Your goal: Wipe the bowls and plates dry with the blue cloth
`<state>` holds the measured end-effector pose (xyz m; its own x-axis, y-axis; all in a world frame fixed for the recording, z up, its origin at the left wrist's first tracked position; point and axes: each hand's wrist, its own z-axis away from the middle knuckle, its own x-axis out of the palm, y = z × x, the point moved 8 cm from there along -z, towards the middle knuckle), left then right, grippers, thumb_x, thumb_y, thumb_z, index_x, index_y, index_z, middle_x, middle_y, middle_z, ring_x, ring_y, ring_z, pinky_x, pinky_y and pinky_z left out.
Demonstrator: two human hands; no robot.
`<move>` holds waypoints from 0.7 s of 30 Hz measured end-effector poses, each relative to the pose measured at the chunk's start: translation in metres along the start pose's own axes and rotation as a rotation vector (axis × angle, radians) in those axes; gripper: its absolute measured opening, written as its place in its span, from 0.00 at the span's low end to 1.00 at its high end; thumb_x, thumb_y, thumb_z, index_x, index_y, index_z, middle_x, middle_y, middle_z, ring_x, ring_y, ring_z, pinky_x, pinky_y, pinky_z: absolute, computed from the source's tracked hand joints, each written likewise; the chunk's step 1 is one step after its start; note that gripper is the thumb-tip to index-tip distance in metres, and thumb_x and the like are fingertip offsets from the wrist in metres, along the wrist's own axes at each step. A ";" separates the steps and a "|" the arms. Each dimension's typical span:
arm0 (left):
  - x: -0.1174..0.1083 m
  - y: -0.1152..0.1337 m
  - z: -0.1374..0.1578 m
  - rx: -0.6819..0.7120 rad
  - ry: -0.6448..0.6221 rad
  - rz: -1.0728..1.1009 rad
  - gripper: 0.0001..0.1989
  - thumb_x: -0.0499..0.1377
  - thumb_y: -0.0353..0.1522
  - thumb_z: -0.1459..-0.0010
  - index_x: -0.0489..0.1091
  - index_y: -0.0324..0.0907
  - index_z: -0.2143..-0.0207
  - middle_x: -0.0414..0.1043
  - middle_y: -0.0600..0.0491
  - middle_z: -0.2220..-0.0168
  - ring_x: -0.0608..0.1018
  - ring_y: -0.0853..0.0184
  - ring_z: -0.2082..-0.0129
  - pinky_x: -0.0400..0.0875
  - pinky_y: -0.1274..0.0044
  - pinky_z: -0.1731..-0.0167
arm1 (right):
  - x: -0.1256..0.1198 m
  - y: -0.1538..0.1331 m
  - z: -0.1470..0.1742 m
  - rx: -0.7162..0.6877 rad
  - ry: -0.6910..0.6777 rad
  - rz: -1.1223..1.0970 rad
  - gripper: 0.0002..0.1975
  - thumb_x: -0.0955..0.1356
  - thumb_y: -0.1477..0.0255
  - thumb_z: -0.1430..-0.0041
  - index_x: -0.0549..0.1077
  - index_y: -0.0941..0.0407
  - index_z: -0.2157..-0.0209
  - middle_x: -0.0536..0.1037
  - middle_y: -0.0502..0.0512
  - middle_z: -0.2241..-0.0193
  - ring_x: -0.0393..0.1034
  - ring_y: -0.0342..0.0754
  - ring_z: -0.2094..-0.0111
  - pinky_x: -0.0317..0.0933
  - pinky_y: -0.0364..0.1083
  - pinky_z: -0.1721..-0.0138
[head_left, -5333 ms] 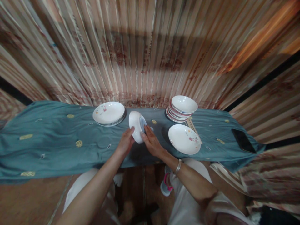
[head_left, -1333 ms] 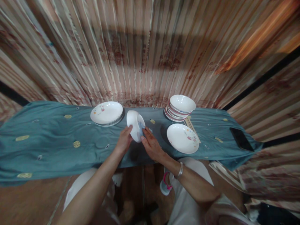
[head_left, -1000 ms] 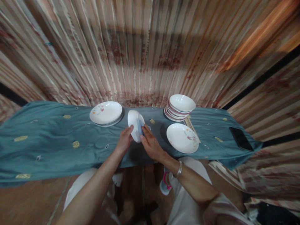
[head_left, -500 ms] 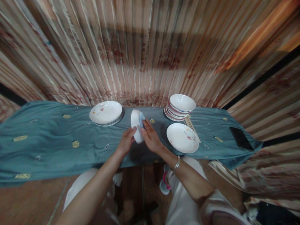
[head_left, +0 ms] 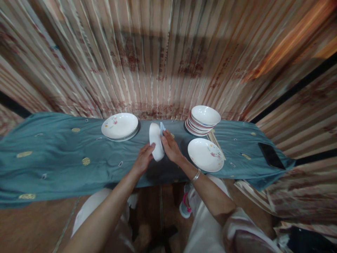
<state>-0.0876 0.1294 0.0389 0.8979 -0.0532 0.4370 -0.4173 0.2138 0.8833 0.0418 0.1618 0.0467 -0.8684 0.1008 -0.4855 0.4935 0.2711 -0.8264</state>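
A white bowl [head_left: 156,143] is held tipped on its side above the middle of the table. My left hand [head_left: 144,157] grips it from the left, thumb on the outer wall and the other fingers partly hidden behind. On the bowl's right side, my right hand [head_left: 171,146] presses a light blue cloth [head_left: 162,128] at the rim. Most of the cloth is covered by the fingers. Just right of that hand lies an oval white plate [head_left: 204,154] with a flower print.
A stack of bowls [head_left: 201,124] stands at the back right, with chopsticks [head_left: 216,143] beside it. Stacked oval plates [head_left: 119,126] sit at the left. A black phone [head_left: 271,155] lies near the right end of the blue-green tablecloth [head_left: 60,154]. Behind hangs a pleated curtain [head_left: 147,52].
The bowl has turned more edge-on and shifted slightly right. My right hand has slid a little right with the cloth, whose upper end now shows above the fingers.
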 end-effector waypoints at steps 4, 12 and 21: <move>-0.001 0.001 0.001 0.002 0.011 0.001 0.30 0.73 0.48 0.63 0.78 0.38 0.61 0.81 0.47 0.63 0.80 0.59 0.64 0.74 0.71 0.64 | 0.002 0.006 -0.002 0.025 -0.002 0.012 0.36 0.54 0.48 0.33 0.65 0.59 0.37 0.62 0.64 0.34 0.52 0.55 0.31 0.42 0.58 0.30; 0.002 0.004 0.004 0.002 0.012 0.004 0.32 0.73 0.48 0.63 0.78 0.36 0.60 0.81 0.45 0.62 0.80 0.57 0.62 0.74 0.69 0.62 | 0.004 0.008 -0.002 0.039 -0.034 0.028 0.41 0.52 0.46 0.34 0.64 0.63 0.36 0.62 0.66 0.34 0.50 0.53 0.31 0.42 0.55 0.30; 0.000 0.005 0.003 0.006 0.017 0.020 0.31 0.73 0.47 0.63 0.78 0.35 0.59 0.81 0.44 0.61 0.80 0.56 0.60 0.74 0.69 0.62 | 0.008 0.023 0.003 0.059 -0.029 -0.001 0.35 0.56 0.50 0.33 0.64 0.59 0.36 0.64 0.64 0.35 0.51 0.54 0.31 0.44 0.58 0.31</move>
<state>-0.0900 0.1274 0.0439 0.8917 -0.0321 0.4514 -0.4357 0.2087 0.8755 0.0458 0.1656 0.0229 -0.8675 0.0724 -0.4921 0.4954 0.2144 -0.8418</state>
